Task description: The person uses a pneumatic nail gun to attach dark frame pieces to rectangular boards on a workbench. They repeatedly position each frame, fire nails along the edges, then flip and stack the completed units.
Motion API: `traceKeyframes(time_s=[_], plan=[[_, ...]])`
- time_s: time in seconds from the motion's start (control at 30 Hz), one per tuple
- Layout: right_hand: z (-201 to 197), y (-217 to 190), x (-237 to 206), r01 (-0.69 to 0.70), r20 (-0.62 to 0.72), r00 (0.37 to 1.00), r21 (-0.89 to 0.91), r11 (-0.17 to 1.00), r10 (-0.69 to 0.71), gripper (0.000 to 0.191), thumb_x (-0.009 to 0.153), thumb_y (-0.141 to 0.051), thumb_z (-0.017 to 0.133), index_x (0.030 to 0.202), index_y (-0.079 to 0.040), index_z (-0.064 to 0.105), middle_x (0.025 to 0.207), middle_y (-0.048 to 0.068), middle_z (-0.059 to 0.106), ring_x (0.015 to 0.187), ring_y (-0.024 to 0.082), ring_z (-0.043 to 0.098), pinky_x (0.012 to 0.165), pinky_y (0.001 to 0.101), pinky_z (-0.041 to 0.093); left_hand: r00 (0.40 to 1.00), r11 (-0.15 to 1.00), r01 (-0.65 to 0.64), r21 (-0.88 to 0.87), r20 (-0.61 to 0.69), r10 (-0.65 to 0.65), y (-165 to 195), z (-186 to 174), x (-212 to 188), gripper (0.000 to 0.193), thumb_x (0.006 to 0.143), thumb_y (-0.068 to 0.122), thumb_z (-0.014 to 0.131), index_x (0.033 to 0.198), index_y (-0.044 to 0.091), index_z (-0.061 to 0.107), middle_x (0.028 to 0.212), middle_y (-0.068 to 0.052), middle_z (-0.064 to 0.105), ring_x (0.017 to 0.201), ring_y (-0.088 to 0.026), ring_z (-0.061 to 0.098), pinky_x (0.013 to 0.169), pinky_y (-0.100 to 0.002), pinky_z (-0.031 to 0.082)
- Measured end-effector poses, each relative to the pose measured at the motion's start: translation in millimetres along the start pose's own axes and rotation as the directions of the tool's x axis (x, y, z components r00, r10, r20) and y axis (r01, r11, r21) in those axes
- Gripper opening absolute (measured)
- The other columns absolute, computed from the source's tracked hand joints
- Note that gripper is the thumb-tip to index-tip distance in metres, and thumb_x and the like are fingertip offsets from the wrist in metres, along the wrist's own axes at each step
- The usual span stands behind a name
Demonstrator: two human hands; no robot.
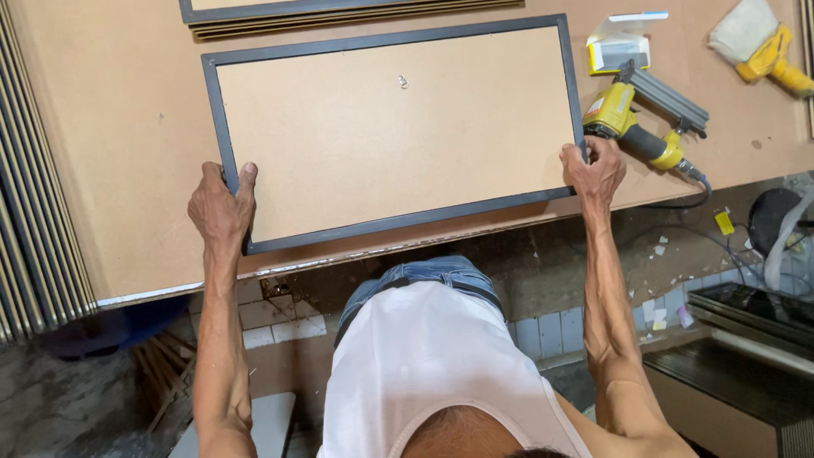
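Both forearms reach out from the body to a dark picture frame (392, 131) lying back-up on the brown workbench (119, 127). At the frame's left end, the left hand (222, 206) grips the near corner, thumb on the backing board; at its right end, the right hand (595, 170) clasps the edge. Backing and a small hanger (403, 81) look already fitted. Its long axis runs left to right, slightly tilted. Right of the frame lies a yellow nail gun (640, 119), untouched.
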State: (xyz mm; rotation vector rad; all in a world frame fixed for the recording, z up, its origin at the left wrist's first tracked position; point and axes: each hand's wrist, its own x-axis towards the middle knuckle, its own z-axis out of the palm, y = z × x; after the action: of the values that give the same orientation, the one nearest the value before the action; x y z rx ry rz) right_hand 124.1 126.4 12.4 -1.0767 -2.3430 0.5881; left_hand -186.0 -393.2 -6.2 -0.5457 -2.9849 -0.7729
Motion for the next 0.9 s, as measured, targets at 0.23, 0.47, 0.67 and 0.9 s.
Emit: traceKeyframes(time_s=[0.23,0.47,0.67,0.9], plan=[[-5,12,4,-0.061,0.152,0.988,0.134,0.989,0.04,0.046,0.084,-0.023,0.082,0.122,0.0,0.07,0.103,0.013,0.071,0.092,0.022,0.068,0.084,0.0359,0.055,0.997,0.997,-0.074,-0.033,0.002,0.074,-5,13,4,0.051,0.109,0.047,0.069,0.103,-0.002,0.058,0.091,-0.016,0.062,0.079,-0.034,0.063,0.068,-0.049,0.052],[-38,11,-2,0.032,0.544,0.818,0.28,0.959,-0.186,0.117,0.057,-0.024,0.093,0.156,0.002,0.035,0.136,0.023,0.059,0.125,0.031,0.058,0.102,0.0383,0.046,0.954,0.933,0.25,-0.258,0.231,-0.192,18,14,-23,0.096,0.087,0.052,0.079,0.152,-0.007,0.038,0.114,-0.028,0.067,0.105,-0.043,0.069,0.092,-0.05,0.056],[-51,47,15,-0.212,0.666,0.729,-0.003,0.977,0.16,0.11,0.058,-0.025,0.09,0.157,-0.008,0.045,0.13,0.018,0.071,0.12,0.022,0.068,0.105,0.0319,0.052,0.934,0.932,0.317,-0.172,0.224,-0.277,52,27,-29,0.1,0.084,0.049,0.085,0.152,-0.007,0.038,0.119,-0.032,0.068,0.11,-0.044,0.07,0.099,-0.05,0.056],[-35,162,26,-0.614,0.61,0.789,0.772,0.167,0.08,0.081,0.084,-0.005,0.083,0.154,0.001,0.043,0.159,0.027,0.055,0.123,0.027,0.056,0.097,0.0305,0.044,0.996,0.998,0.017,-0.064,-0.086,-0.022,81,60,-39,0.094,0.102,0.047,0.088,0.158,-0.008,0.035,0.159,-0.037,0.042,0.15,-0.044,0.041,0.118,-0.055,0.044]])
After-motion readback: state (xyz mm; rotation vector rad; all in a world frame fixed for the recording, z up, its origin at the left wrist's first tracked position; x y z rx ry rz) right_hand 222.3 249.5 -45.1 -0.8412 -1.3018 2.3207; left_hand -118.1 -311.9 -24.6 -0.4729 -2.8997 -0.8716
